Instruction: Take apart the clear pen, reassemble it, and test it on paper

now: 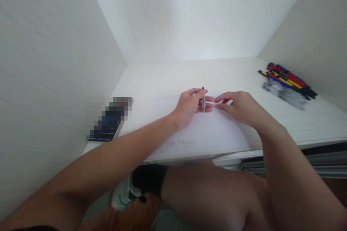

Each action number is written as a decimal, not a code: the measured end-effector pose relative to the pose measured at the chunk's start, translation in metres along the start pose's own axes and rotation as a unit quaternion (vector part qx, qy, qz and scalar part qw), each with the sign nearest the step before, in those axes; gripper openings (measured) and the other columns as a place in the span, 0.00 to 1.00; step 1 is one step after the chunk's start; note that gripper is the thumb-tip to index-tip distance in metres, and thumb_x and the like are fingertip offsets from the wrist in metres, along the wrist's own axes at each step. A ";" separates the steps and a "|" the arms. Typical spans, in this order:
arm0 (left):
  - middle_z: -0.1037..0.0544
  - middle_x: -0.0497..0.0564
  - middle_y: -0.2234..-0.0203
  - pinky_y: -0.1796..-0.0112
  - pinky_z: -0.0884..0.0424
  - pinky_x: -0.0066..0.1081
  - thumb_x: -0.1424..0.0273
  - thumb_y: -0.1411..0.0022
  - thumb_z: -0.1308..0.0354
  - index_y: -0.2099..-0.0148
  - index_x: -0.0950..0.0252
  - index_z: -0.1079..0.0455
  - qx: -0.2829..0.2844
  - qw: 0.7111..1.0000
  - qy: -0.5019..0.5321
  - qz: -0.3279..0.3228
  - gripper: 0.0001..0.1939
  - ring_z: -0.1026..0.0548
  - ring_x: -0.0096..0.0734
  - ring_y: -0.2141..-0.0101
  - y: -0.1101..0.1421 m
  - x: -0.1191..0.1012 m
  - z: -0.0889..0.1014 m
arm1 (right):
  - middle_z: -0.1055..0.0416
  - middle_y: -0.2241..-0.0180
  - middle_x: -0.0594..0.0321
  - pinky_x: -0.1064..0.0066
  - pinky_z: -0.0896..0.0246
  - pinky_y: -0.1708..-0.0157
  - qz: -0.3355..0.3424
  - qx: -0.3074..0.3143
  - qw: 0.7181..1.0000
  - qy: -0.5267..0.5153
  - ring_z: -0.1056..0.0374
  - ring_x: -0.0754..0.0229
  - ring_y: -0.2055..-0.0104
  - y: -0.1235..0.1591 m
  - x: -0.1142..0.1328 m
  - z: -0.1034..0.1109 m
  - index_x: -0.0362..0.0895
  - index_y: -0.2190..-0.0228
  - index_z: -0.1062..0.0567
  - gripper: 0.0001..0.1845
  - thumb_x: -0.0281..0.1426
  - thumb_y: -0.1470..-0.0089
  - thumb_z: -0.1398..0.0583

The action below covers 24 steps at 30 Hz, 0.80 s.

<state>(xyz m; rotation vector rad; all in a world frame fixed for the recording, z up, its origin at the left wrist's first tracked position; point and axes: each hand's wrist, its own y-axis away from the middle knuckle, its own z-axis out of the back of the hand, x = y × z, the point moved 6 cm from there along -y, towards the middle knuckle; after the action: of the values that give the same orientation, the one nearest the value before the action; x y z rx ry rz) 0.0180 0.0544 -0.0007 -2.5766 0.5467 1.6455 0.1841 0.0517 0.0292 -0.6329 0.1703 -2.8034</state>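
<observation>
My left hand (189, 106) holds a short pen piece (204, 101) upright between thumb and fingers, palm partly turned up. The piece has a grey, see-through-looking body and a black end at the top. Close by on the right is my right hand (238, 106), its thumb and fingertips drawn together at the left hand's fingertips. Whether anything small sits in that pinch is too unclear to see. Under both hands lies a white sheet of paper (217, 133) with small dark and reddish marks near its front edge.
A pile of black, red, yellow and blue pen parts (291, 79) lies at the right, beside several clear pen pieces (284, 95). On the left rests a phone (108, 124), partly blurred out. White walls enclose the desk (168, 75) on three sides.
</observation>
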 end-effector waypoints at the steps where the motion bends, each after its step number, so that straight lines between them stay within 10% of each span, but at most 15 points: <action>1: 0.19 0.56 0.67 0.65 0.23 0.36 0.70 0.31 0.40 0.56 0.67 0.31 -0.016 1.000 0.001 -0.008 0.06 0.21 0.32 0.72 0.000 -0.001 0.002 | 0.17 0.62 0.60 0.63 0.29 0.56 -0.002 0.008 1.000 0.000 0.22 0.55 0.63 0.000 0.001 -0.001 0.46 0.58 0.14 0.12 0.29 0.43 0.36; 10: 0.24 0.50 0.72 0.73 0.30 0.29 0.71 0.33 0.45 0.57 0.67 0.30 -0.140 0.987 -0.016 -0.074 0.06 0.28 0.25 0.77 -0.005 -0.007 0.021 | 0.17 0.62 0.63 0.63 0.32 0.53 0.010 0.023 1.000 -0.015 0.23 0.55 0.59 0.000 0.005 -0.010 0.48 0.61 0.14 0.11 0.26 0.43 0.36; 24: 0.35 0.43 0.76 0.77 0.32 0.26 0.71 0.30 0.50 0.60 0.64 0.32 -0.135 0.980 -0.090 -0.116 0.06 0.37 0.23 0.78 -0.009 -0.012 0.017 | 0.19 0.55 0.52 0.57 0.32 0.50 0.029 -0.042 0.999 0.001 0.24 0.49 0.55 -0.005 0.013 -0.011 0.39 0.55 0.18 0.14 0.23 0.38 0.42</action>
<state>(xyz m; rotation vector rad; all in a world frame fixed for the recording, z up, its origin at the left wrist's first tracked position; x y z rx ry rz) 0.0013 0.0702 0.0010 -2.5035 0.0100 1.9540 0.1667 0.0531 0.0250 -0.6335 0.3047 -2.7533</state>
